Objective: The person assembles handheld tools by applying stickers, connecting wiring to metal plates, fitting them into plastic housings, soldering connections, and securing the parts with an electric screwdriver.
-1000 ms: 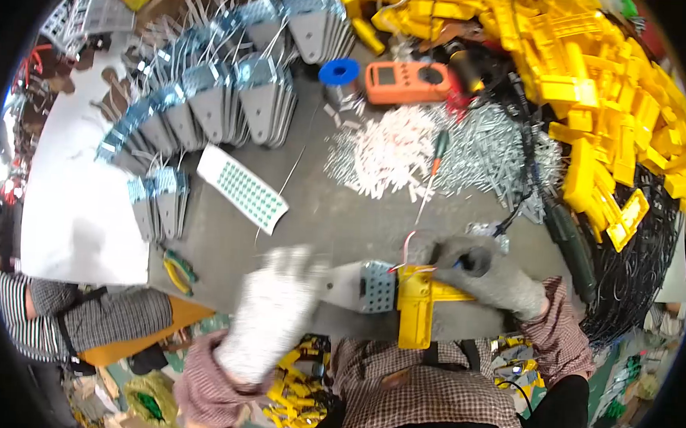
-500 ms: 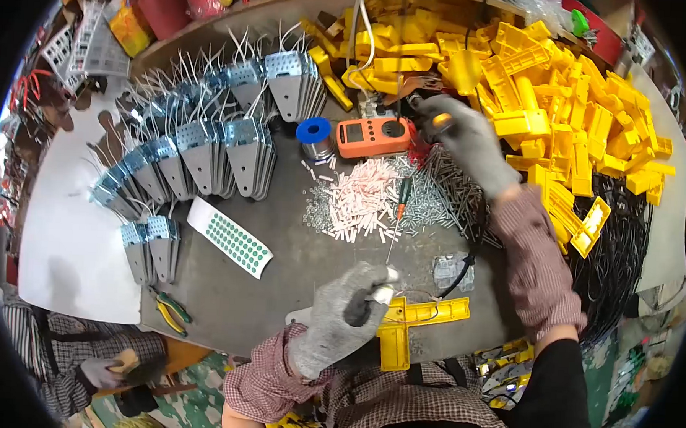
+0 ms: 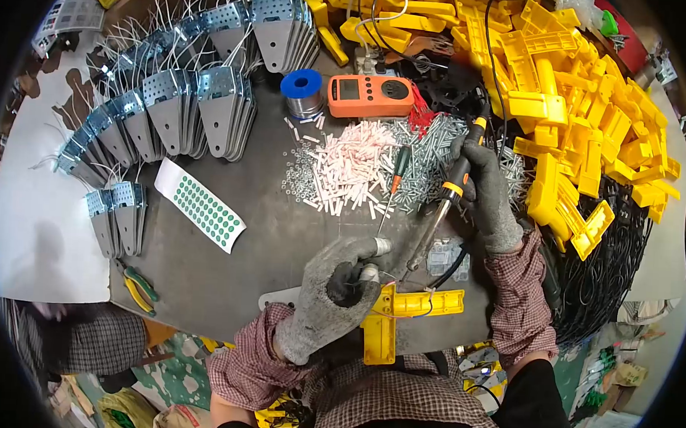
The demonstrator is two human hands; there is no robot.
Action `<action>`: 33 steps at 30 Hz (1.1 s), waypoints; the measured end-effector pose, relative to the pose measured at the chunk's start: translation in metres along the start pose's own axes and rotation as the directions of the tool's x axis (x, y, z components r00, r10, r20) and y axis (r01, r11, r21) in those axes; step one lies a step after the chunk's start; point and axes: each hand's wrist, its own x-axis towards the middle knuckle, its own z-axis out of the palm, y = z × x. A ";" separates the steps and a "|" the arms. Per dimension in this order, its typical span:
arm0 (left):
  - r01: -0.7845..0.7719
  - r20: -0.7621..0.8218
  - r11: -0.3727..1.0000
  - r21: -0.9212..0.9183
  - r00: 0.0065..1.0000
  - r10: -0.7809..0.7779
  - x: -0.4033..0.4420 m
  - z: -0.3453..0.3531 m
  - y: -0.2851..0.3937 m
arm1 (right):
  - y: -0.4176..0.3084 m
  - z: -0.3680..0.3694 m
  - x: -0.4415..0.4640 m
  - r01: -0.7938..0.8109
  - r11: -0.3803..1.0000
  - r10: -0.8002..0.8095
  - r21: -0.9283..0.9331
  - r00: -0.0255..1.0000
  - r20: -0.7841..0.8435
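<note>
A right grip [image 3: 488, 182] clasps a soldering iron [image 3: 444, 203] near a yellow plastic housing [image 3: 381, 338] at the near edge of the desk [image 3: 217, 285]; whether the left grip [image 3: 328, 286] pinches anything is unclear; careful work means keeping the tip [image 3: 412, 264] off the housing

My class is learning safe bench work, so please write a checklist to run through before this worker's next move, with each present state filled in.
1. Soldering iron gripped in the right hand: ok.
2. Iron's tip apart from the left hand: ok, though close.
3. Yellow housing fully on the table: not ok, its lower end appears to overhang the edge.
4. Something fine pinched between the left fingertips: cannot tell.
5. Both hands gloved: ok.
6. Iron hot: cannot tell.
</note>
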 end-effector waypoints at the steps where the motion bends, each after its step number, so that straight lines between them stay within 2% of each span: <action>1: -0.007 0.002 1.000 0.006 1.000 0.007 0.000 0.000 0.002 | 0.001 0.001 -0.001 -0.014 1.000 0.013 -0.020 0.999 -0.047; 2: -0.003 0.000 1.000 0.005 1.000 0.003 0.001 0.000 0.002 | 0.000 0.001 -0.001 -0.002 1.000 0.002 -0.017 1.000 0.005; 5: -0.026 0.027 0.996 0.088 0.999 0.023 0.003 -0.001 0.002 | -0.002 0.000 -0.001 -0.007 0.999 0.008 -0.045 1.000 0.022; 7: -0.119 0.038 0.985 0.127 0.993 0.115 0.004 -0.001 0.003 | 0.000 0.002 -0.002 0.009 0.998 -0.009 -0.063 1.000 -0.003; 12: -0.093 0.018 0.989 0.116 0.996 0.092 0.002 0.001 0.001 | 0.000 0.003 -0.001 0.052 0.993 -0.051 -0.103 0.999 0.015; 14: -0.075 0.027 0.987 0.145 0.997 0.071 0.004 0.000 0.001 | -0.002 0.011 -0.001 0.047 0.996 -0.052 -0.077 0.996 -0.067; 16: -0.136 0.045 0.968 0.212 0.991 0.129 0.006 -0.001 0.001 | -0.002 0.008 0.000 0.045 0.995 -0.052 -0.091 0.996 -0.072; 18: -0.139 0.038 0.970 0.199 0.990 0.134 0.007 0.001 -0.001 | 0.000 0.005 0.000 0.040 0.994 -0.049 -0.105 0.996 -0.079; 21: -0.129 0.039 0.974 0.188 0.992 0.124 0.006 0.002 -0.001 | 0.002 0.002 0.002 0.106 0.982 -0.125 -0.157 0.986 -0.115; 23: -0.117 0.046 0.975 0.191 0.993 0.110 0.006 0.002 0.000 | -0.004 0.001 0.001 0.133 0.972 -0.139 -0.194 0.990 -0.017; 27: -0.077 0.051 0.988 0.135 0.996 0.071 0.005 0.004 -0.001 | 0.005 0.002 0.002 0.171 0.961 -0.190 -0.215 0.980 -0.067; 29: -0.074 0.042 0.993 0.091 0.997 0.071 0.005 0.005 -0.005 | -0.004 0.003 0.000 0.083 0.986 -0.084 -0.142 0.996 -0.002; 31: -0.155 0.033 0.983 0.102 0.988 0.152 0.006 0.007 -0.009 | -0.003 0.004 0.000 0.073 0.990 -0.078 -0.121 0.996 -0.032; 33: -0.135 -0.017 0.982 0.130 0.990 0.138 0.002 0.004 -0.003 | -0.002 0.001 0.000 0.065 0.993 -0.072 -0.098 0.995 -0.065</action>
